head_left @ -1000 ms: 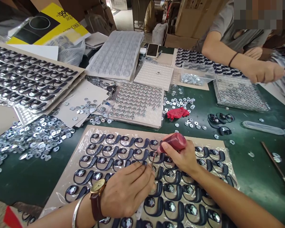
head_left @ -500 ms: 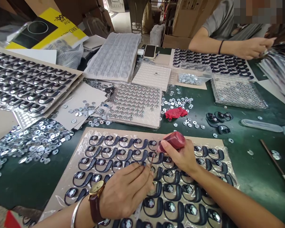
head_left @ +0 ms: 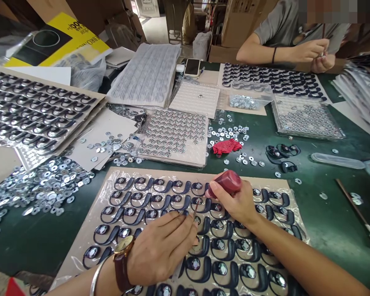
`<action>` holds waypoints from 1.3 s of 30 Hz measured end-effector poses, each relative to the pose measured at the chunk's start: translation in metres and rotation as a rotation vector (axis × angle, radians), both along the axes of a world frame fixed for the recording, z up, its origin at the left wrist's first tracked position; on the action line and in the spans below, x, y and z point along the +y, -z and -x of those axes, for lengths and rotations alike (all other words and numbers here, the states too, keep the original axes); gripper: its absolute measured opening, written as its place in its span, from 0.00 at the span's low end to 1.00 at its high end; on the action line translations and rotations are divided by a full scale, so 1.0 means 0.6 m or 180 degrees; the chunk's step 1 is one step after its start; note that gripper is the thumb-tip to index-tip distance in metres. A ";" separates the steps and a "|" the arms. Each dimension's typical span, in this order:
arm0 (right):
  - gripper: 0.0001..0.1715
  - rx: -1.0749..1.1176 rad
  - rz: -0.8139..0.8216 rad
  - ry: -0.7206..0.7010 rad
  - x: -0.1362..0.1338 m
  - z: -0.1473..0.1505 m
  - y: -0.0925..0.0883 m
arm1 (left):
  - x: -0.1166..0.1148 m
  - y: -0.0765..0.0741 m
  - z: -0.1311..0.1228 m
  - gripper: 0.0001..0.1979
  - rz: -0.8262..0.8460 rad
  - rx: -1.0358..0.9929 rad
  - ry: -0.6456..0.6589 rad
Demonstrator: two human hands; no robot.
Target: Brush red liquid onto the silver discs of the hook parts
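Observation:
My right hand (head_left: 239,203) is wrapped round a dark red squeeze bottle (head_left: 230,183), tilted with its narrow end pointing down and left. My left hand (head_left: 163,246), wearing a watch on its wrist, is closed on thin tweezers (head_left: 196,209); only the tip shows clearly. The tip is beside the round end of one of the black ear-hook pieces (head_left: 197,201), close to the bottle's narrow end. Rows of these hooks lie under clear film on a cardboard sheet (head_left: 89,213), many with a shiny disc in the round end. My hands cover several of them.
Loose metal washers (head_left: 49,189) are heaped at left. A card of round metal parts (head_left: 175,131) lies beyond the sheet, beside a crumpled red cloth (head_left: 226,146). Across the green table (head_left: 327,172), a co-worker's hands (head_left: 317,55) are raised near a stack of sheets (head_left: 360,94).
My hands, the bottle and the tweezers stay almost in place. The co-worker's hands have moved left, away from the stack, and come together. The view has shifted slightly.

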State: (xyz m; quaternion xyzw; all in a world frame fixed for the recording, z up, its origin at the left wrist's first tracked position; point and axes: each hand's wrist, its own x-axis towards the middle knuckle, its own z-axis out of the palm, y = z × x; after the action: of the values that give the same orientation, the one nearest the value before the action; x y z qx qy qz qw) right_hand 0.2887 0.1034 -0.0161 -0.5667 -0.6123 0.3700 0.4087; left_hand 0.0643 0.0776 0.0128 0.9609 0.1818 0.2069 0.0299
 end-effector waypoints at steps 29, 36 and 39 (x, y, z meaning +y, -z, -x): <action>0.12 0.0079 0.0169 -0.0182 -0.005 0.002 -0.003 | 0.023 0.002 0.015 0.17 0.1270 -0.0744 -0.0230; 0.10 0.0144 0.0056 -0.0256 -0.007 0.005 0.001 | 0.035 0.000 0.015 0.12 0.1870 -0.1036 -0.0668; 0.09 0.0278 0.0004 -0.0208 -0.008 0.004 0.001 | 0.036 0.003 0.017 0.12 0.1871 -0.1090 -0.0686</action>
State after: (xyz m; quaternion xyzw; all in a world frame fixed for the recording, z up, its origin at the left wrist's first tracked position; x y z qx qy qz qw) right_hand 0.2863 0.0987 -0.0168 -0.5300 -0.6118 0.4079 0.4224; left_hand 0.0542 0.0990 0.0112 0.8379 0.3262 0.3058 0.3131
